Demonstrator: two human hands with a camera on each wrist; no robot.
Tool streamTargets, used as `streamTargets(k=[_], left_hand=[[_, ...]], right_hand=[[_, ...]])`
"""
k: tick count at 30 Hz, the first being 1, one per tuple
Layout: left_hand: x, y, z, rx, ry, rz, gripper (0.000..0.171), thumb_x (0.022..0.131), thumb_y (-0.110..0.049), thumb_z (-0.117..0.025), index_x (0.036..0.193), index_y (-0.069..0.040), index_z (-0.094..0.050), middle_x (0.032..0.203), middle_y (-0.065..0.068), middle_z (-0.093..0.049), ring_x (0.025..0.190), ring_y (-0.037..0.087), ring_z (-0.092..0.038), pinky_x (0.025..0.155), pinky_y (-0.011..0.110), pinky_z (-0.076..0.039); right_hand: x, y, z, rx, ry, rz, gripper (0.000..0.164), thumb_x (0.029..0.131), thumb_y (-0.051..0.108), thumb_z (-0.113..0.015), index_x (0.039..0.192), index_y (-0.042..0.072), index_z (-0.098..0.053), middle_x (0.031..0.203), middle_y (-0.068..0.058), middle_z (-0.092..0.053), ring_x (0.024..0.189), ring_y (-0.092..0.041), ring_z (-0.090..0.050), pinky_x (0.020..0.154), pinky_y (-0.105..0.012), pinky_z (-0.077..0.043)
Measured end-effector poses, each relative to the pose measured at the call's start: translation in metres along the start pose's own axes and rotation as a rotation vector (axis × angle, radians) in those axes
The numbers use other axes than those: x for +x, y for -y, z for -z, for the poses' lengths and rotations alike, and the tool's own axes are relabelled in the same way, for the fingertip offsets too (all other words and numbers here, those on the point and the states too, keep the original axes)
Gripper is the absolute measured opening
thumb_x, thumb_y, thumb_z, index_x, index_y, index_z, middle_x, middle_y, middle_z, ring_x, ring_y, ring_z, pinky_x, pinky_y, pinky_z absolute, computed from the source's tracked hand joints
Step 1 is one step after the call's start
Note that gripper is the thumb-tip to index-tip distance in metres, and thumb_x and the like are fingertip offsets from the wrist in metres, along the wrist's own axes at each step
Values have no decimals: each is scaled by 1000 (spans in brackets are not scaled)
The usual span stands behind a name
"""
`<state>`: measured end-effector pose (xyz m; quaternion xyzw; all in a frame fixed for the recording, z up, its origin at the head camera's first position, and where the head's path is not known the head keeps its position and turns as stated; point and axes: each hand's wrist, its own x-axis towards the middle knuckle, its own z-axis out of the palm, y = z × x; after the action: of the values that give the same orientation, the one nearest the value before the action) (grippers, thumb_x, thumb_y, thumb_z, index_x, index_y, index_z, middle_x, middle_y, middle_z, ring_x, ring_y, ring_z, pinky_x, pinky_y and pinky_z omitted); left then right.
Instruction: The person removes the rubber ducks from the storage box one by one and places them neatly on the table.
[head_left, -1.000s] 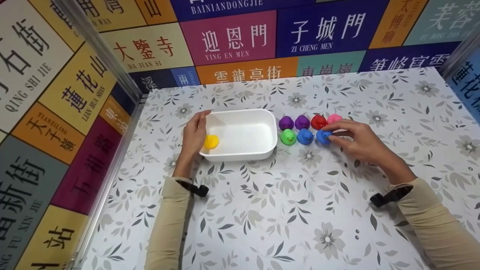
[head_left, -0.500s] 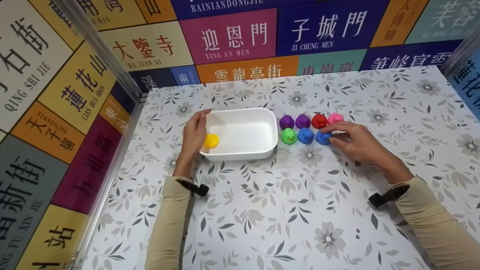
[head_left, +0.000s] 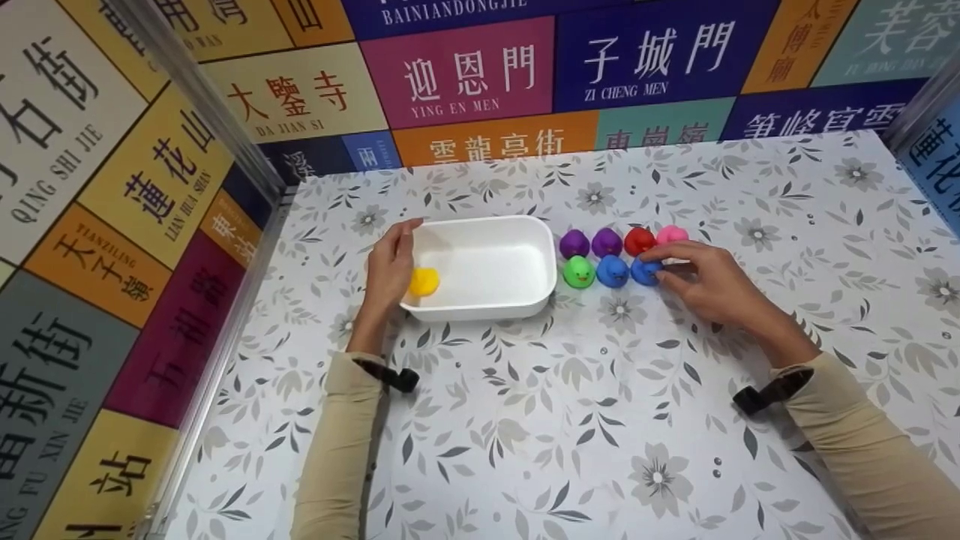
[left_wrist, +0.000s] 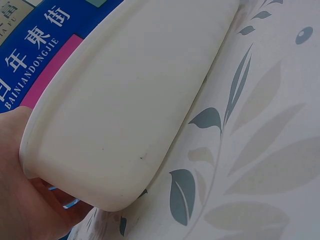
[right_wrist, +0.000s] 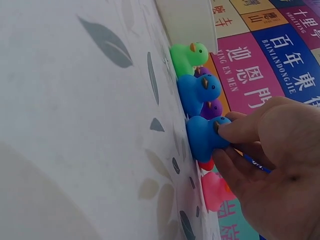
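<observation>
At the right end of the front row, my right hand pinches a blue rubber duck by its head between thumb and fingers; the duck stands on the table. Beside it are a second blue duck and a green duck. Behind them stand two purple ducks, a red duck and a pink duck. My left hand grips the left end of a white rectangular tub, thumb over its rim in the left wrist view. Inside the tub lies a yellow object, partly hidden by that hand.
A white cloth with grey flowers and leaves covers the table. Panels with large printed characters stand along the back and left sides. Each wrist wears a black strap with a small camera.
My right hand has shifted slightly left with the blue duck, bringing it closer to the other blue duck. The left hand and the tub have stayed in place.
</observation>
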<state>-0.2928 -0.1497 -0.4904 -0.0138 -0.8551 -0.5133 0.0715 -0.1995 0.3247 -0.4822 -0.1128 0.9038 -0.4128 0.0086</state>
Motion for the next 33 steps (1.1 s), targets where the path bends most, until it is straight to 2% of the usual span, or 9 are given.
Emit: streamTargets(k=[9, 17, 21, 25, 28, 33], left_hand=[[0, 0, 0, -34, 25, 1, 42, 118, -36, -41, 145, -17, -67, 150, 5, -67, 139, 19, -62, 123, 38, -45], [0, -2, -2, -9, 22, 1, 42, 118, -35, -41, 146, -17, -67, 151, 5, -67, 142, 19, -60, 125, 38, -44], [0, -1, -2, -12, 19, -5, 42, 118, -34, -41, 145, -17, -67, 150, 5, -67, 142, 20, -60, 125, 39, -44], [0, 0, -1, -10, 19, 5, 42, 118, -35, -42, 146, -17, -67, 151, 5, -67, 143, 20, -59, 125, 40, -44], [0, 0, 0, -5, 14, 4, 42, 118, -35, -42, 145, -17, -67, 152, 5, -66, 144, 21, -59, 126, 40, -43], [0, 0, 1, -4, 11, -11, 41, 118, -34, -42, 145, -16, -68, 152, 6, -66, 145, 21, -59, 126, 40, -43]], right_hand=[[-1, -1, -2, 7, -39, 72, 38, 99, -3, -70, 134, 11, -76, 136, -13, -74, 128, -38, -69, 95, -1, -48], [-2, 1, -2, 36, -51, 77, 40, 97, -3, -73, 135, 11, -75, 138, -13, -72, 127, -39, -69, 95, -5, -51], [-1, 4, 0, 14, -113, 123, 39, 98, 1, -76, 135, 10, -74, 138, -10, -72, 127, -35, -69, 99, -10, -54], [2, 10, 3, -15, -196, 184, 33, 100, 6, -76, 133, 8, -75, 132, -9, -76, 118, -19, -71, 98, -12, -54], [6, 20, 3, 7, -227, 201, 29, 101, 8, -74, 130, 8, -76, 128, -10, -78, 113, -12, -71, 96, -10, -53], [14, 36, -8, 38, -225, 239, 25, 103, 12, -73, 127, 12, -79, 126, -7, -79, 115, -17, -72, 97, -10, -53]])
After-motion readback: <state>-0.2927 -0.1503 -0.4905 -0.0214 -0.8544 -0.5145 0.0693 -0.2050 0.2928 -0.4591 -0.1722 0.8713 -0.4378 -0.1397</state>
